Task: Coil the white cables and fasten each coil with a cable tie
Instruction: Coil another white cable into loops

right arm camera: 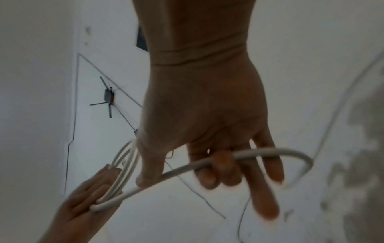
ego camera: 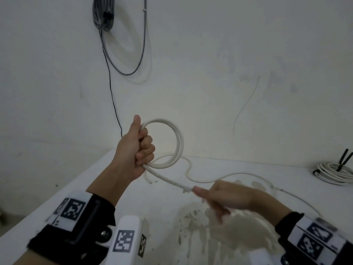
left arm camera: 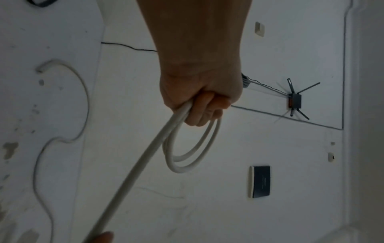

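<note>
My left hand (ego camera: 142, 150) is raised above the white table (ego camera: 91, 180) and grips a small coil of white cable (ego camera: 178, 142) of two loops in its fist. The left wrist view shows the coil (left arm camera: 195, 148) hanging from the curled fingers (left arm camera: 205, 111). From the fist, a straight run of cable (ego camera: 166, 178) slopes down to my right hand (ego camera: 208, 196). In the right wrist view, the thumb and curled fingers (right arm camera: 220, 166) hold the cable (right arm camera: 274, 150), which bends back beyond them. Its loose tail (ego camera: 202, 180) snakes over the table.
A coiled white cable (ego camera: 334, 173) lies at the table's far right, with two black strips (ego camera: 344, 158) sticking up. A grey cable bundle (ego camera: 103, 14) and a black wire (ego camera: 114, 104) hang on the wall. Paint has peeled off a patch of table (ego camera: 238, 228).
</note>
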`<state>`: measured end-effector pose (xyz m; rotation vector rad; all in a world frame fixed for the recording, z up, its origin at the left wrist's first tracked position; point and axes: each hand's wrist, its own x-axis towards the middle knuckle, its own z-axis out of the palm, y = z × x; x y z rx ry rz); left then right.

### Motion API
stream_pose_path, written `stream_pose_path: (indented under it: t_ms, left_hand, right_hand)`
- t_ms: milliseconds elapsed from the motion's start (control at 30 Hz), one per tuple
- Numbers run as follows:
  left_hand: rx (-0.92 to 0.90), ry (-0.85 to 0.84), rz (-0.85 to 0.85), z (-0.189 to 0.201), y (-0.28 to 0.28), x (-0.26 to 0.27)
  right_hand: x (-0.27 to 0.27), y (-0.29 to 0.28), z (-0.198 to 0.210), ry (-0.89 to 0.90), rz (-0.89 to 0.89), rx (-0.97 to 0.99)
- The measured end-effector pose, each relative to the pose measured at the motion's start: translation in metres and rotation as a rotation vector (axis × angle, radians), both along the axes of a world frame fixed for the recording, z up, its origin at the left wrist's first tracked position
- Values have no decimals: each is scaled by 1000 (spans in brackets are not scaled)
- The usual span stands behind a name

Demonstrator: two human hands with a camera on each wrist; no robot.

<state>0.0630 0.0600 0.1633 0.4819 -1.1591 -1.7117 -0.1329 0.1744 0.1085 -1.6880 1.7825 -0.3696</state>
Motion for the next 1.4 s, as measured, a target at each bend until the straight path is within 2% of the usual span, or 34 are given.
stream_pose_path:
  t_ms: [100,133,200,300,400,467,533,600,667,800,900,1000,1067,1133,1200,1300,1333,1400]
  left_hand:
    - [-131,-158,12,0,8,-4]
    - [-193,-229,18,0,11,-7]
    - [-389,-384,32,-1,16,-12]
    - [-757,-659,79,-8,22,-17]
    - [-970,-825,61,-27,23,-25]
    - [-1011,-857,48,-43,20,-30]
    - [-972,-838,58,-55,16,-34]
    - [-880,-761,113,-62,14,-39]
    - [-757,-624,187,-64,14,-45]
    - [-497,-375,171,-57,17,-54]
    - [-274,-258,79,-51,15,-55]
    - [-231,-158,-9,-50,13,-53]
    - [-215,-105,5,-49,11,-51]
    - [-150,-9,27,-46,6,-49]
    - [-85,118,27,-40,-1,-45]
    - [0,337,-35,-33,-10,-35]
    - [25,407,-59,-31,-12,-31]
    - [87,553,-148,-29,-14,-26]
  right_hand:
    - [-9,-8,24,449,-242,-141]
    - [-10,-12,30,527,-306,-179]
    - [-11,-19,40,478,-388,-208]
    - [-18,-27,48,32,-483,-158]
    - [-18,-28,57,-477,-580,-99]
    - [-9,-27,63,-811,-596,-93]
    - [3,-26,65,-1087,-546,-136]
    - [18,-25,62,-1202,-461,-192]
    - [32,-23,55,-1128,-392,-243]
    - [50,-18,41,-746,-307,-376]
    - [61,-22,29,-759,-354,-564]
    - [69,-30,16,-796,-432,-767]
    - [71,-32,10,-657,-461,-911]
    - [73,-28,6,-463,-416,-1046]
    - [75,-24,-1,-271,-333,-1038]
    - [70,-21,-16,208,-229,-834]
    - [65,-22,-21,210,-215,-826]
    - [57,-24,-25,60,-249,-883]
